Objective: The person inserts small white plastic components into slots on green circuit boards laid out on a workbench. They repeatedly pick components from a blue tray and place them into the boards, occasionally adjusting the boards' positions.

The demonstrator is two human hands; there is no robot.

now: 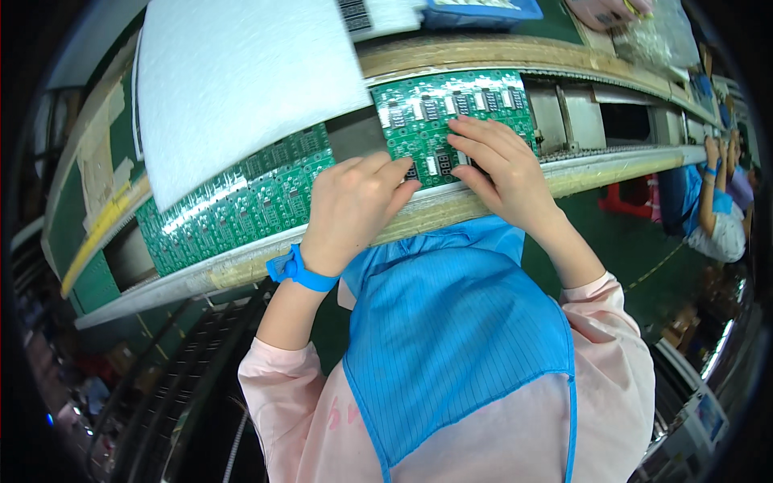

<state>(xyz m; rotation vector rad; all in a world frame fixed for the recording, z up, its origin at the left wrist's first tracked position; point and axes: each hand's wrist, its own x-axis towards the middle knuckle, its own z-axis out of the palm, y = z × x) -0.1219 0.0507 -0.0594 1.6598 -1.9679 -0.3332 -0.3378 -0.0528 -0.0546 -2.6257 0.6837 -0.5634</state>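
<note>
A green circuit board (403,143) lies on the rails in front of me, with several black digit displays (461,105) in a row along its far half. In its near half stands another digit display (444,165), beside a small white part (431,166). My left hand (354,208), a blue band at its wrist, is closed at the board's near left, its thumb and fingertips at a dark digit display (411,171). My right hand (506,171) bends over the near right half, its thumb and fingers around a partly hidden display. Both palms face down.
Left of my hands lies a second green circuit board (241,211), partly under a large white foam sheet (250,80). A wooden ledge (483,53) and a blue tray (483,14) are beyond the rails. Another person's arm (708,189) shows at far right.
</note>
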